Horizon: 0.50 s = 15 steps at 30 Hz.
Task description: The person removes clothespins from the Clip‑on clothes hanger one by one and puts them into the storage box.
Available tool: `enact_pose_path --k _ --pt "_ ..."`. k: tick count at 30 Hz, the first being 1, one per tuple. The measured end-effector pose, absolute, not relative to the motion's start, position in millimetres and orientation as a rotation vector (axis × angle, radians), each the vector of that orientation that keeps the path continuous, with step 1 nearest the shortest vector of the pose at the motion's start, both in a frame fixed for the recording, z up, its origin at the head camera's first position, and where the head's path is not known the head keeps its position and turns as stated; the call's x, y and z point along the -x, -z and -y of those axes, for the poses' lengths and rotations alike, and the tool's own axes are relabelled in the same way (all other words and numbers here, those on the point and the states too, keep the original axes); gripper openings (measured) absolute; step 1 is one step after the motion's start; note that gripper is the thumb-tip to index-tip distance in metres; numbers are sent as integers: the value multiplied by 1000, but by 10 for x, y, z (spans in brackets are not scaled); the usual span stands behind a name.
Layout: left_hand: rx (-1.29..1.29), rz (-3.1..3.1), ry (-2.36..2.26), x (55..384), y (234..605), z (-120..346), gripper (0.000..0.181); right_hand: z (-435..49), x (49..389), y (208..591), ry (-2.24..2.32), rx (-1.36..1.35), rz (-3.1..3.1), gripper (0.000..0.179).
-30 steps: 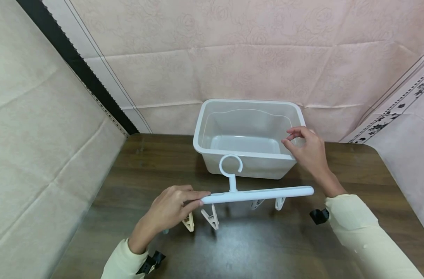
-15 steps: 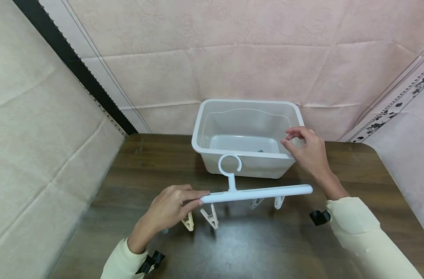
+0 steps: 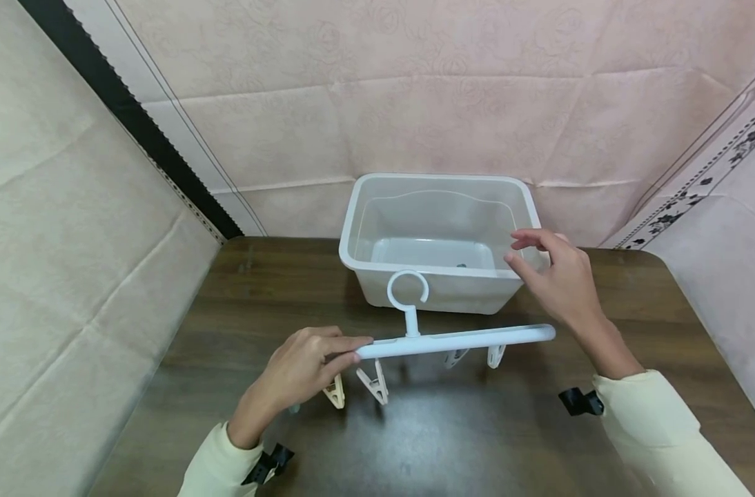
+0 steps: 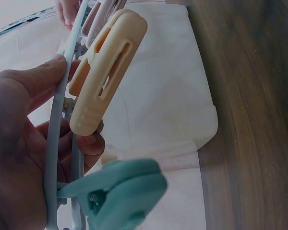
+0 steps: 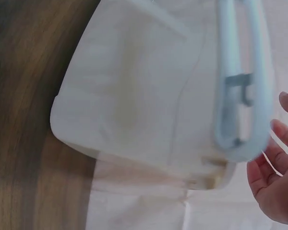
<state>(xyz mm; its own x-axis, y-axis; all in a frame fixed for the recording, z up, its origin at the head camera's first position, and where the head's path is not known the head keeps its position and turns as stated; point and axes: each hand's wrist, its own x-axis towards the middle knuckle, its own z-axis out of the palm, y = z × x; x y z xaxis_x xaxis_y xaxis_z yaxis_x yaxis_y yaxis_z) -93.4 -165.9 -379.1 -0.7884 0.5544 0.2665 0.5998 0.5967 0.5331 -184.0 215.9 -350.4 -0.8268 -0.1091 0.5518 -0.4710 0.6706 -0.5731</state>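
Observation:
My left hand (image 3: 303,369) grips the left end of a pale blue clip hanger (image 3: 461,341), thumb and fingers on its bar. The hook points up, away from me. Several clothes pegs hang below: a cream peg (image 4: 109,72), a teal peg (image 4: 129,194) blurred in the left wrist view, a pinkish-white peg (image 3: 375,386) and two whitish pegs, one of them a white peg (image 3: 496,355) near the right end. My right hand (image 3: 560,279) hovers over the right front corner of a light grey plastic bin (image 3: 439,271), fingers parted and holding nothing.
The bin stands at the back of a brown wooden table (image 3: 446,442), against a patterned cloth (image 3: 452,124). Inside it lies a small dark thing (image 3: 461,266), too small to make out. Cloth also covers both sides.
A small dark thing has appeared on the bin's floor since the first frame. My right thumb and fingers have spread apart, and that hand has shifted slightly right. The left hand keeps its grip on the hanger.

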Motion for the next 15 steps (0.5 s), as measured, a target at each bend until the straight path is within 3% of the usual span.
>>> enact_pose_path --k 15 --pt "989 2737 957 944 3809 1661 30 -2203 1380 3431 -978 -472 2335 38"
